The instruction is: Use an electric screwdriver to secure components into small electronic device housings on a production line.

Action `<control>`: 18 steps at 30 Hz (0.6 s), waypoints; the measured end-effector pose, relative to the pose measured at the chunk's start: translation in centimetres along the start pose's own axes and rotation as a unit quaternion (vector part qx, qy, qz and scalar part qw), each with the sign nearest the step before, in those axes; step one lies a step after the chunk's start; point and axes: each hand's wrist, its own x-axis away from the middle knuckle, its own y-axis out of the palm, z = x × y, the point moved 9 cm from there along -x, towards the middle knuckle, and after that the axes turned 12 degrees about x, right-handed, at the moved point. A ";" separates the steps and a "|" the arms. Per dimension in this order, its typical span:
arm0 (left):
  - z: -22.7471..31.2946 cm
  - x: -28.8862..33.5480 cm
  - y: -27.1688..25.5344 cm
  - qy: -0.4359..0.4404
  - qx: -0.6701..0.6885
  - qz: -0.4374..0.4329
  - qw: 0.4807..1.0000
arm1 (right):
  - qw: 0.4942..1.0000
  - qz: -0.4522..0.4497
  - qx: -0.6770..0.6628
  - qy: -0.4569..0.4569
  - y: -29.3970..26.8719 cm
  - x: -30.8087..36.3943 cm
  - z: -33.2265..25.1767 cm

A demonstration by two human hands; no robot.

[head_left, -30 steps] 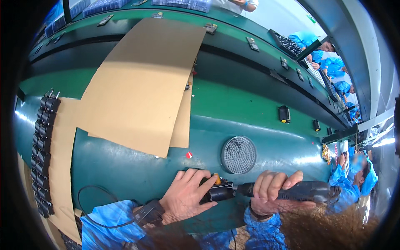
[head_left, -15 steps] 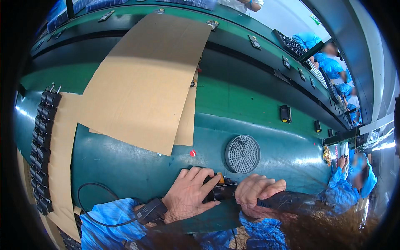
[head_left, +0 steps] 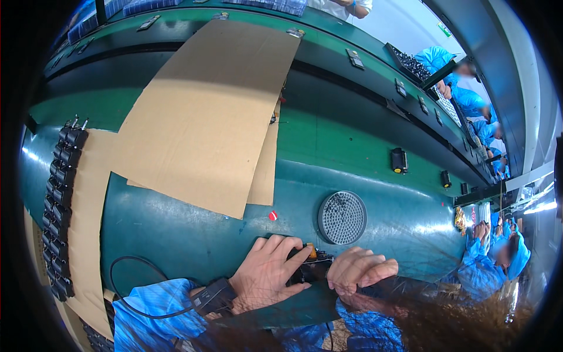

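Low in the middle, a black device (head_left: pixel 314 271) with an amber-yellow part at its top lies between my two hands, partly covered by them. My left hand (head_left: pixel 267 274) is wrapped over the device's left side, thumb below and fingers above. My right hand (head_left: pixel 359 271) is closed with its fingers curled at the device's right side; what sits inside those fingers is hidden. Just beyond the hands stands a round dark grey tray (head_left: pixel 355 234) with rows of small pits. A small red-and-white round piece (head_left: pixel 272 216) lies left of it.
Large cardboard sheets (head_left: pixel 202 117) cover the left and centre of the green bench. Several black devices (head_left: pixel 57 217) form a row at far left. More black units (head_left: pixel 399 161) lie along the belt at right. A cable loops by my left wrist; co-workers sit at right.
My right hand has shifted slightly left over the device. The units on the belts have crept a little to the left. My left hand keeps its place.
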 end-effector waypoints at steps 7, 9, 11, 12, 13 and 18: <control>-0.1 0.0 0.2 0.000 -0.001 -0.001 1.000 | 1.000 0.007 0.014 -0.025 0.1 0.2 -0.1; 0.0 0.0 0.2 0.000 -0.001 -0.001 1.000 | 1.000 0.000 -0.023 -0.005 -0.2 0.1 -0.1; 0.1 -0.1 0.0 0.004 0.004 0.003 1.000 | 0.998 -0.006 -0.061 0.016 0.4 -0.3 0.1; 0.0 -0.1 0.1 0.003 0.003 0.003 1.000 | 0.998 0.036 -0.040 0.011 0.6 -0.8 -0.2; 0.0 -0.1 0.0 0.002 0.001 0.004 1.000 | 0.997 0.079 -0.018 0.008 0.4 -1.0 -0.4; 0.0 0.0 -0.1 -0.002 -0.004 0.006 1.000 | 0.998 0.055 0.024 0.032 0.7 -0.9 0.4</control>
